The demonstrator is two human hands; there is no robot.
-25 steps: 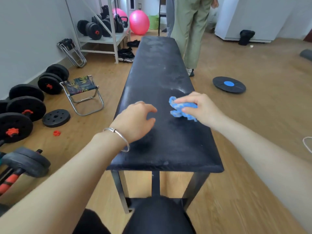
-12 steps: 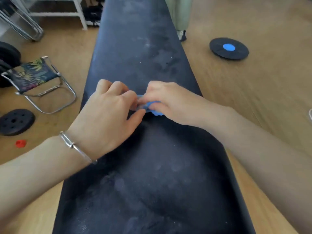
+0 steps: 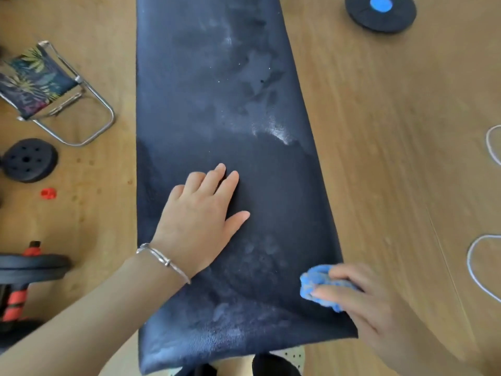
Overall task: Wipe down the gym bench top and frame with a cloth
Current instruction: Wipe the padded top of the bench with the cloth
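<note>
The left forearm comes in from the lower left of the frame, with a thin silver bangle [image 3: 162, 260] on its wrist. The left hand [image 3: 200, 221] lies palm down just left of centre, fingers straight and close together, thumb held out to the right, flat on the dark padded bench top [image 3: 217, 104]. The right forearm enters from the lower right corner. The right hand [image 3: 360, 299] sits low at the right, back turned up, its fingers curled round a crumpled blue cloth [image 3: 315, 280]. The two hands are well apart.
</note>
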